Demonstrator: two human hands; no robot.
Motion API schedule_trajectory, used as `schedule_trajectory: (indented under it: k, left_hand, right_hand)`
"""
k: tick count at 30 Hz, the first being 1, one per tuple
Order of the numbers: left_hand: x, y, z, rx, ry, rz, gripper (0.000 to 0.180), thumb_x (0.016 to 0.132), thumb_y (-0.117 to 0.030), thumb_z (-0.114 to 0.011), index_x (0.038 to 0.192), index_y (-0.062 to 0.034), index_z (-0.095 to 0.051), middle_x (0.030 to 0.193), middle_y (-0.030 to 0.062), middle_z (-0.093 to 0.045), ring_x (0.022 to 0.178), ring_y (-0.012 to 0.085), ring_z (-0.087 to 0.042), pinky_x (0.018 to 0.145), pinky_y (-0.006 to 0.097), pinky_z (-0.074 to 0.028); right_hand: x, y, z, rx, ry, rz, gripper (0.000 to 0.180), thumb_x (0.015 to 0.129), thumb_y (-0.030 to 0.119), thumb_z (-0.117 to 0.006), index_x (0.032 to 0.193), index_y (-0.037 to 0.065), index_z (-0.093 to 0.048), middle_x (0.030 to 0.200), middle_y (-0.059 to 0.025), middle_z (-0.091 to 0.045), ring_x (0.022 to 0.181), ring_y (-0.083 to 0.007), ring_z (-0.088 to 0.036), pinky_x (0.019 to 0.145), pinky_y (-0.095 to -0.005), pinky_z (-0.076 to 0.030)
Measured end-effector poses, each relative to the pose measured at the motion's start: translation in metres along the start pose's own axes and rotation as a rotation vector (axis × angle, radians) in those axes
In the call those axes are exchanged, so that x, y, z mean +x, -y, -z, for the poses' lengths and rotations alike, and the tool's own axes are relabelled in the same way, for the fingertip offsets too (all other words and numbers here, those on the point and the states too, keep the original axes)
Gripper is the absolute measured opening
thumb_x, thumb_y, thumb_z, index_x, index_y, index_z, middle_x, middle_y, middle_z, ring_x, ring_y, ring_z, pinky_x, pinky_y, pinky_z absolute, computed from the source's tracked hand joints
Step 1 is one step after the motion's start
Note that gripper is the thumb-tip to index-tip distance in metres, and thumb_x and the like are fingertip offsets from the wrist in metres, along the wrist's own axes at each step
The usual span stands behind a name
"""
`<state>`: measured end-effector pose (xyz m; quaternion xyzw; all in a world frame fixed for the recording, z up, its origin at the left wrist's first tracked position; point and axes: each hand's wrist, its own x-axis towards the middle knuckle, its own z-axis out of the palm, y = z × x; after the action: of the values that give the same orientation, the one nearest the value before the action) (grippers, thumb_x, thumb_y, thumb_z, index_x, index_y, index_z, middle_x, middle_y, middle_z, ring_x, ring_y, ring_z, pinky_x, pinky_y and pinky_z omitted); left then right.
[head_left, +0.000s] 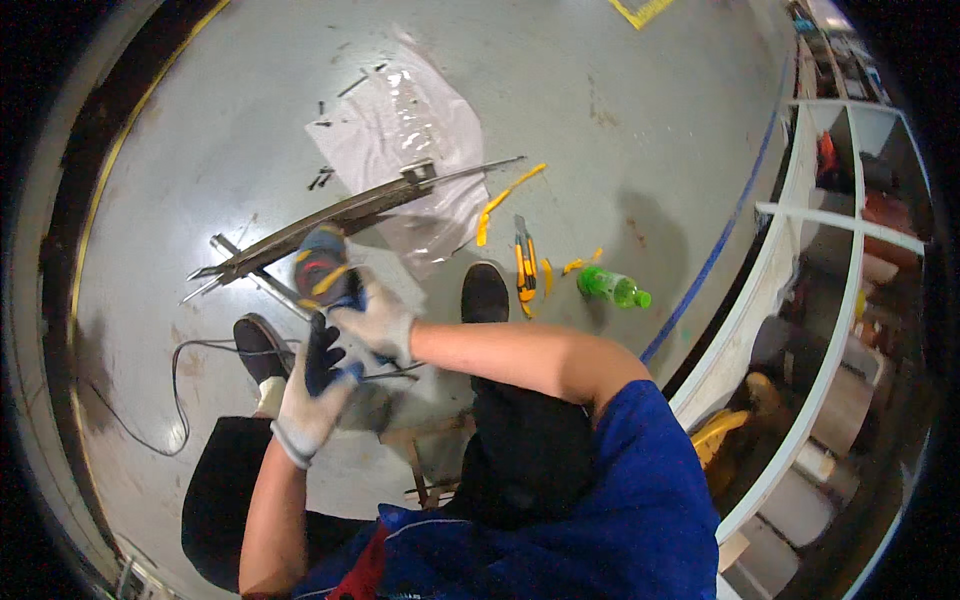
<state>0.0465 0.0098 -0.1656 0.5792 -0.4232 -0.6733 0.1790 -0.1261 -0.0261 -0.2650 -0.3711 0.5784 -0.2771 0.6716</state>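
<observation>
1. Blue sleeve (650, 440) is lying nearest.
2. Right hand (378, 315) is apparently gripping blurred blue-and-yellow tool (320, 268) near long bar (362, 203).
3. Left hand (312, 398) is hanging open.
4. Steadying tool, minding cable (186, 430), is likely helping.

The rounded dark-and-yellow tool (322, 278) at the right hand (378, 318) is blurred; its type is indeterminate. The upper edge of view truncates the yellow floor marking (641, 20).

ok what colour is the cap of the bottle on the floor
The bottle cap is bright green, best seen in the head view.
</observation>
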Motion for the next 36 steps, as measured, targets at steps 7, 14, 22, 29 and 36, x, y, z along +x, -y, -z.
schedule_trajectory:
  k: [7,14,22,29,36]
  left_hand:
    - [0.066,0.031,0.002,-0.447,-0.304,0.059,0.039,0.095,-0.001,-0.064,0.134,-0.0009,-0.058,0.118,0.0071,-0.066,0.104,0.0196,-0.066,0.091,0.033,-0.055]
    - [0.062,0.001,0.09,0.349,-0.085,-0.011,0.037,0.088,0.002,-0.066,0.124,-0.0024,-0.058,0.107,0.0081,-0.065,0.092,0.016,-0.065,0.078,0.031,-0.057]
    - [0.091,0.031,0.13,0.625,0.006,-0.358,0.049,0.083,-0.002,-0.068,0.131,-0.0032,-0.061,0.122,0.0133,-0.067,0.111,0.0276,-0.066,0.098,0.037,-0.052]
    - [0.099,0.059,0.145,0.721,0.11,-0.279,0.056,0.081,-0.02,-0.073,0.134,-0.0066,-0.059,0.132,0.0135,-0.064,0.126,0.0336,-0.057,0.113,0.044,-0.042]
    - [0.081,0.071,0.164,0.75,0.165,-0.359,0.062,0.079,-0.02,-0.071,0.138,-0.0056,-0.056,0.139,0.0154,-0.06,0.133,0.0346,-0.052,0.118,0.044,-0.037]
  right_hand:
    - [-0.011,-0.026,-0.01,-0.037,0.195,0.43,0.081,0.086,0.012,-0.074,0.155,0.001,-0.034,0.141,-0.0225,-0.052,0.131,-0.032,-0.054,0.115,-0.039,-0.041]
    - [-0.008,-0.03,0.157,-0.469,-0.49,-0.033,0.046,0.087,0.033,-0.075,0.119,0.001,-0.067,0.114,-0.0208,-0.071,0.106,-0.0354,-0.068,0.095,-0.0451,-0.053]
    - [-0.053,-0.193,0.206,-0.918,-0.882,-0.4,0.075,0.083,0.045,-0.075,0.139,0.001,-0.052,0.134,-0.0282,-0.06,0.125,-0.043,-0.058,0.104,-0.0478,-0.048]
    - [-0.041,-0.212,0.254,-0.682,-0.82,-0.478,0.057,0.082,0.038,-0.073,0.121,0.0,-0.06,0.108,-0.0229,-0.071,0.101,-0.0416,-0.069,0.09,-0.0482,-0.054]
    - [-0.042,-0.153,0.203,0.073,-0.493,-0.224,0.028,0.091,0.006,-0.063,0.119,0.001,-0.061,0.097,-0.0067,-0.067,0.08,-0.0139,-0.064,0.071,-0.0279,-0.053]
